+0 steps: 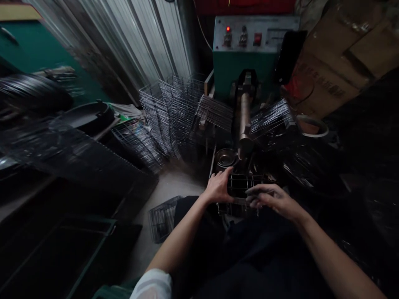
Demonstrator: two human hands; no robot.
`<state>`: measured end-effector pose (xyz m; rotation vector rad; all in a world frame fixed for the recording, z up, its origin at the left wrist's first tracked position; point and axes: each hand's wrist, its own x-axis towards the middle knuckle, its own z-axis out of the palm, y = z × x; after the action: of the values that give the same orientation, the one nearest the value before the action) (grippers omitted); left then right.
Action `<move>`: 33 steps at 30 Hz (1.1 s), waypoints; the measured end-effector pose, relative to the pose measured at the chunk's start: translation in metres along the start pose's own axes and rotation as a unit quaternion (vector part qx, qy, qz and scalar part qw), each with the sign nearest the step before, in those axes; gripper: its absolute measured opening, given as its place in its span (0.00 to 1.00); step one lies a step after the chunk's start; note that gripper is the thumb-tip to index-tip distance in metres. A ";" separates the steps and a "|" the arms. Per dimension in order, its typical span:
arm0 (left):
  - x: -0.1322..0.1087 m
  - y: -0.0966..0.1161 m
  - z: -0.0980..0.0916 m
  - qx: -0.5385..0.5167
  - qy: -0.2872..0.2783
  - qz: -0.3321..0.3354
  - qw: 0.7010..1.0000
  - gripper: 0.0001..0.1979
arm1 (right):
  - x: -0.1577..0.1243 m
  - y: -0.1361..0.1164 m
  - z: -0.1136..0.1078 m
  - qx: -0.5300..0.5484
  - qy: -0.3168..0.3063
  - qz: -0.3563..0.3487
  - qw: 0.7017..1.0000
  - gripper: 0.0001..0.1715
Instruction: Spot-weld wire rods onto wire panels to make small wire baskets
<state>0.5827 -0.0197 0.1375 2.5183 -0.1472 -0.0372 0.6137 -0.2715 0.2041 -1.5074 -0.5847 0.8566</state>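
Note:
A small wire rack (241,182) with an open grid lies in front of me, below the pointed tip of a metal electrode arm (245,112). My left hand (219,187) is closed around the rack's left side, with thumb and forefinger spread apart. At the near right part of the rack is my right hand (276,199), its darkened fingers bent together. A thin pale strip (239,200) runs between the two hands; whether it belongs to the rack is unclear. What the right fingertips pinch is too dark to make out.
A green machine (227,68) with a lit red lamp stands ahead. Wire baskets (170,112) are stacked left of it, and wire pieces (271,118) lie right of the arm. A round metal dish (226,158) sits beyond my left hand. Cardboard boxes (330,70) stand at the right.

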 end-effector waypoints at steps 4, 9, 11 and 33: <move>0.010 0.028 -0.013 0.064 0.031 0.021 0.997 0.65 | 0.022 0.014 0.001 -0.334 0.046 -0.095 0.937 0.11; 0.018 0.038 -0.021 0.083 0.080 0.009 0.993 0.60 | 0.040 0.041 0.001 -0.593 0.103 -0.204 0.772 0.11; 0.020 0.040 -0.023 0.083 0.095 0.002 0.992 0.59 | 0.040 0.047 0.001 -0.635 0.114 -0.227 0.729 0.17; 0.041 0.032 -0.042 0.083 0.108 -0.016 0.991 0.56 | 0.060 0.041 -0.015 -0.592 0.159 -0.281 0.738 0.20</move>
<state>0.6231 -0.0259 0.1909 2.6687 -0.0220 0.2433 0.6566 -0.2392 0.1530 -2.3118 -1.3736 -0.4204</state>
